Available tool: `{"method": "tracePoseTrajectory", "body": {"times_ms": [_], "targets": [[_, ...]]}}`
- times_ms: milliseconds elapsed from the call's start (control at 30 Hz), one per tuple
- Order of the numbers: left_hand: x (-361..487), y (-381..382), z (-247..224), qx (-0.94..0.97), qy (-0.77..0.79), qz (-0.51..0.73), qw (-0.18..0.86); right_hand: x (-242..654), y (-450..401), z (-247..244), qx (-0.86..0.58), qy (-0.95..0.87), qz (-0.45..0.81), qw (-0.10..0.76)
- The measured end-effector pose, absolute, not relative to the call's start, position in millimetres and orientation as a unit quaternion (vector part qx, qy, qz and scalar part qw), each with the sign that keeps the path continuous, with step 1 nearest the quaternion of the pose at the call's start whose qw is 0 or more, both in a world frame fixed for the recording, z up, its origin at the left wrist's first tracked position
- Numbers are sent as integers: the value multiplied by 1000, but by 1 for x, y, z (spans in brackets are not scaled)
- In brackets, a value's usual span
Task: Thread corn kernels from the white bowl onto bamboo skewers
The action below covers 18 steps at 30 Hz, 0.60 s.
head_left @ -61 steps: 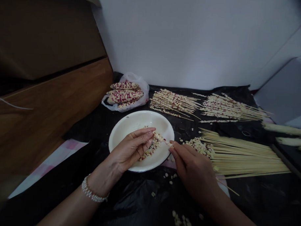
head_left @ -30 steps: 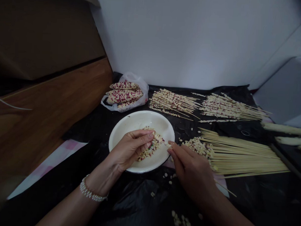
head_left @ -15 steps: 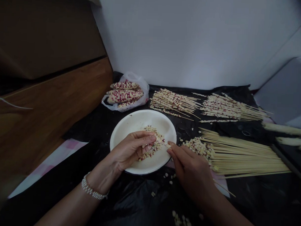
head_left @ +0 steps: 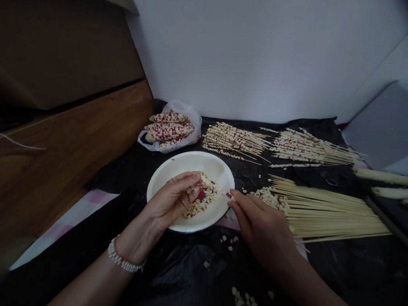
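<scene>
Fingers [head_left: 185, 182] curled, left hand [head_left: 165, 200] over bowl [head_left: 219, 166]; right hand [head_left: 262, 221] pinches skewer [head_left: 229, 196].

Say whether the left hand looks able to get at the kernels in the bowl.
Probably yes: the left hand is over the bowl, its fingers close to the kernels, with nothing visible blocking the way.

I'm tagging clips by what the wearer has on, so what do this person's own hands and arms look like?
The left hand is ungloved, with a bracelet of small, whitish, pearl-like beads in several rows around the wrist. The right hand is ungloved too, with nothing visible on its wrist. No sleeve shows on either forearm.
</scene>
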<state>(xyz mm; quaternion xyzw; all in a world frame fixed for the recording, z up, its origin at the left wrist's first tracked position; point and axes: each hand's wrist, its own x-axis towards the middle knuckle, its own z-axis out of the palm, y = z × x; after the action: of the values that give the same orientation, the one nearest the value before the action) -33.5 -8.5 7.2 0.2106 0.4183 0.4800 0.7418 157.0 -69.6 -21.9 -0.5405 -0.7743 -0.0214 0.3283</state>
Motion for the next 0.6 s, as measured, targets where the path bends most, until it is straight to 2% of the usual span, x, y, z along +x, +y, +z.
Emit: {"method": "tracePoseTrajectory", "body": {"times_ms": [233,333,400,533,600], "targets": [[-38,-7,1,238,412,450,755,157,-70,-24,-538,-775,-4,332],[-33,-7,3,230,406,456,758,159,-67,-21,-540,-764,46,351],[-30,-7,6,193,400,474,760,163,-64,-16,-538,-737,133,387],[-30,-5,14,135,379,479,781,173,-55,-5,-510,-606,431,433],[-32,-6,17,154,378,456,791,176,-51,-5,-474,-540,529,452]]}}
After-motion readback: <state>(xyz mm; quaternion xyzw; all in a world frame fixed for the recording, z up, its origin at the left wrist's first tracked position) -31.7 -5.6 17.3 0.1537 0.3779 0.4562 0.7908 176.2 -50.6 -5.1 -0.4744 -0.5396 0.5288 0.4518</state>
